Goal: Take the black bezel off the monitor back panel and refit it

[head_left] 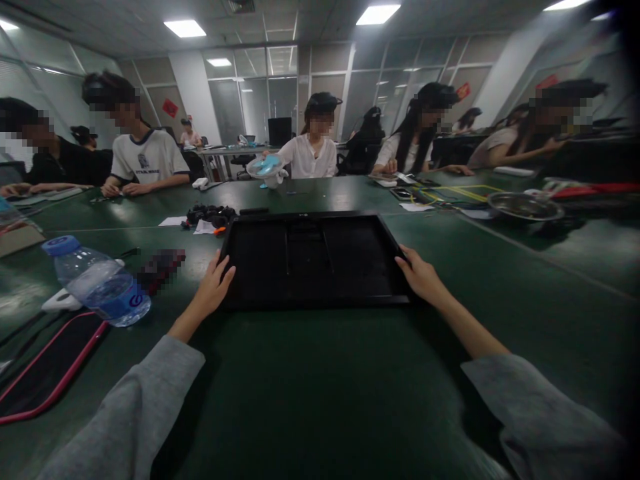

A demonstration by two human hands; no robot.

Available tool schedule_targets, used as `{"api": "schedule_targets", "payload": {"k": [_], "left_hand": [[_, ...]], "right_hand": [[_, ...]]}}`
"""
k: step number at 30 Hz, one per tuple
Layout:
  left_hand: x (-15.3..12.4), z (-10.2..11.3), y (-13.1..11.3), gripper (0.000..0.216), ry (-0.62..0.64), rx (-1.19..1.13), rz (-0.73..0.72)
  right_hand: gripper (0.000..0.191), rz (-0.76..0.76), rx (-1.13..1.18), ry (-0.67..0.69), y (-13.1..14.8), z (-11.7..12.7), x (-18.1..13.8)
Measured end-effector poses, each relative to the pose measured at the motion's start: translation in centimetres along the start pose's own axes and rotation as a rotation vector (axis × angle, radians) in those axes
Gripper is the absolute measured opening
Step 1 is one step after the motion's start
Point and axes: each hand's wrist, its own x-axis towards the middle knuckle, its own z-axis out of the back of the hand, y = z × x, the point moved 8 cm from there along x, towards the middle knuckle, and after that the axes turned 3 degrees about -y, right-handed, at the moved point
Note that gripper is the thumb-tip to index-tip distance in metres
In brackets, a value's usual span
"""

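Note:
A flat black rectangular panel (313,257), like the back of a monitor, lies on the green table (320,373) in front of me. My left hand (215,283) grips its left edge, fingers curled over the rim. My right hand (420,273) holds the right edge near the lower corner, fingers wrapped on it. Both arms wear grey sleeves.
A clear water bottle with a blue cap (97,280) lies to my left beside a black pad with a red rim (45,373). Black cables and papers (210,217) sit behind the panel. A metal bowl (525,207) stands at right. Several people sit around the table.

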Motion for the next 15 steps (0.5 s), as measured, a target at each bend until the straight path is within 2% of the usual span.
{"api": "schedule_targets", "payload": {"k": [2,4,8,11,13,15], "left_hand": [[0.1,-0.9,0.5,0.066,0.064,-0.096,0.025],[0.1,-1.2,0.9,0.072,0.069,-0.178,0.037],[0.1,-1.1,2.4,0.079,0.022,-0.318,0.114],[0.4,-0.7,3.6,0.077,0.012,-0.350,0.159],[0.7,-0.3,4.0,0.072,0.016,-0.364,0.182],[0.8,0.2,4.2,0.066,0.023,-0.374,0.213]], "right_hand": [[0.052,-0.007,0.042,-0.008,-0.2,0.0,0.5],[0.052,-0.049,0.140,0.017,-0.5,-0.1,0.6],[0.061,-0.272,0.432,0.192,-1.3,-0.1,-0.8],[0.058,-0.387,0.552,0.301,-1.1,0.5,-2.5],[0.054,-0.430,0.610,0.314,-0.7,0.8,-3.0],[0.054,-0.470,0.657,0.264,-0.5,0.9,-3.0]]}}
